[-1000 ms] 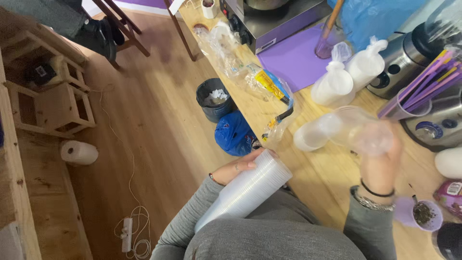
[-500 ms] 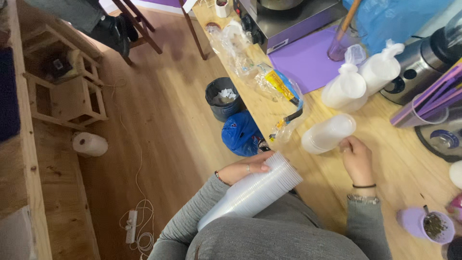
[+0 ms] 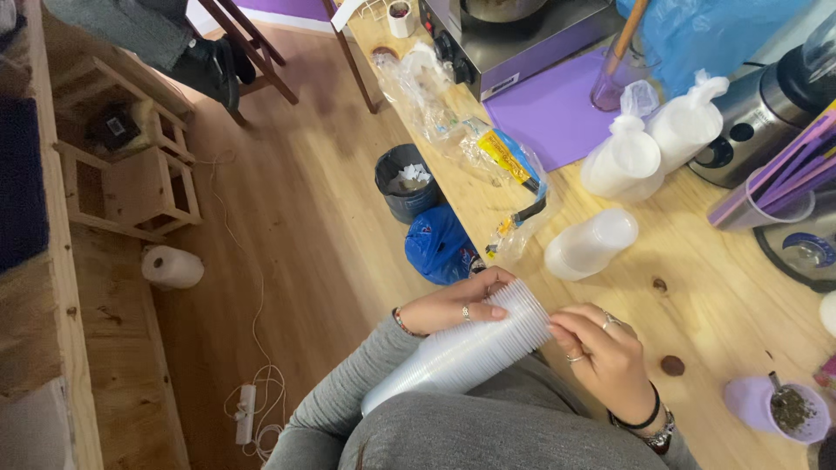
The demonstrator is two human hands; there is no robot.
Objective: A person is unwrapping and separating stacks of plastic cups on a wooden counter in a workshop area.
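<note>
A long stack of clear plastic cups (image 3: 470,352) lies slanted across my lap, rims pointing up toward the wooden counter. My left hand (image 3: 457,305) grips the stack near its rim end from the left side. My right hand (image 3: 601,357) pinches the rim of the topmost cup with its fingertips. A shorter stack of clear cups (image 3: 592,244) lies on its side on the wooden counter (image 3: 723,305), just beyond my hands.
Two white tied bags (image 3: 649,148), a purple mat (image 3: 557,109), a metal appliance (image 3: 514,30), a purple cup with a spoon (image 3: 779,409) and crumpled plastic wrap (image 3: 488,144) sit on the counter. A dark bin (image 3: 405,183), a blue bag (image 3: 440,244), a paper roll (image 3: 172,266) and a power strip (image 3: 245,415) are on the floor.
My right hand set the short cup stack down on the counter, then came back to the rim of the long stack in my lap. My left hand kept its grip.
</note>
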